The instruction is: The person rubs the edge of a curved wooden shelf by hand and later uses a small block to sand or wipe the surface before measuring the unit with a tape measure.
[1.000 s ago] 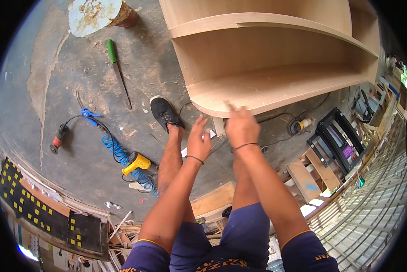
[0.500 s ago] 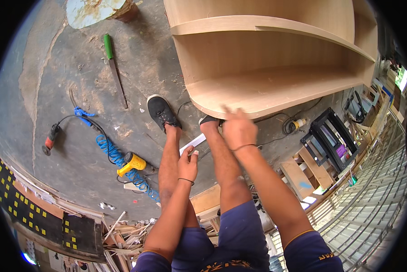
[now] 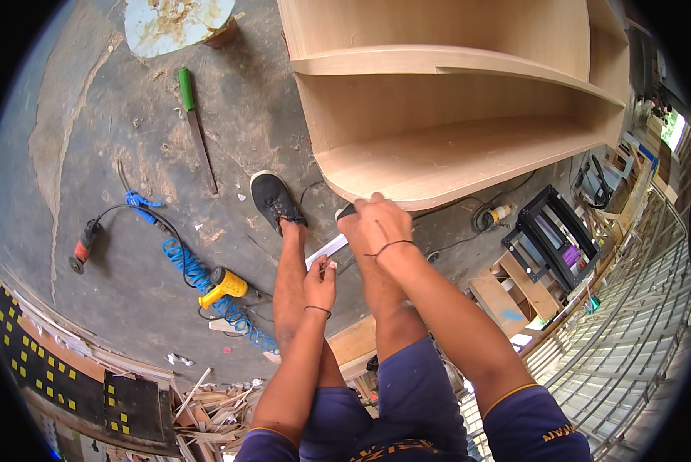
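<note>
Right hand (image 3: 384, 225) nearer, at the rounded edge of the shelf unit (image 3: 469, 165), whose long axis extends rightward; left hand (image 3: 320, 288) farther off; closure of either grip cannot be told.

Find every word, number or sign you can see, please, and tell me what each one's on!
Right sleeve: orange letters, which I won't copy out.
Dark blue shirt front: orange letters, cut off by the picture's lower edge; not copied either.
Purple patch by the black frame: too small to read.
Black panel: yellow squares, no readable writing.
Wooden shelf unit: no writing I can see.
</note>
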Available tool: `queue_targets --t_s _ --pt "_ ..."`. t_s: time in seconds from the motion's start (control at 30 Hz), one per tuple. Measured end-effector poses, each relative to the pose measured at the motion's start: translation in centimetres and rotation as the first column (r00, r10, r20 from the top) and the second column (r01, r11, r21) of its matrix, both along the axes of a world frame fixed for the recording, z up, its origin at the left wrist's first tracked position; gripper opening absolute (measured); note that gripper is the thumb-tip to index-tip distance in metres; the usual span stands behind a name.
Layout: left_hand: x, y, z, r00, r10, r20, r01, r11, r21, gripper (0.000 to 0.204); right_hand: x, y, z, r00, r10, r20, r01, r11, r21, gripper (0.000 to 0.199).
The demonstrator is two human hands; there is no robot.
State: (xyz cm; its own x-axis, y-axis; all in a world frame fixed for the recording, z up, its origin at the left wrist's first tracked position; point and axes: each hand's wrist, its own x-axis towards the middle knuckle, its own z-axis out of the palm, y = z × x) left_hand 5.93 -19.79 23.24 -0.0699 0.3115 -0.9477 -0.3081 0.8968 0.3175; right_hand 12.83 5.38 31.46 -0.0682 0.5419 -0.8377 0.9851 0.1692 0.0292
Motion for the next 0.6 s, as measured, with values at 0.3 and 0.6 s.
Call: queue_targets --t_s 0.3,0.6 --pt "-0.4 1.0 0.7 0.999 0.027 0.031 -0.026 0.999 -0.019 0.041 2.6 -0.2 -2.0 0.994 -0.058 0.096 0.043 0.987 0.154 0.028" --pt "-1.6 0.9 0.4 0.999 0.049 0.011 -0.048 0.998 -0.027 0.037 4.6 2.6 0.5 0.973 -0.114 0.202 0.095 0.990 0.102 0.026"
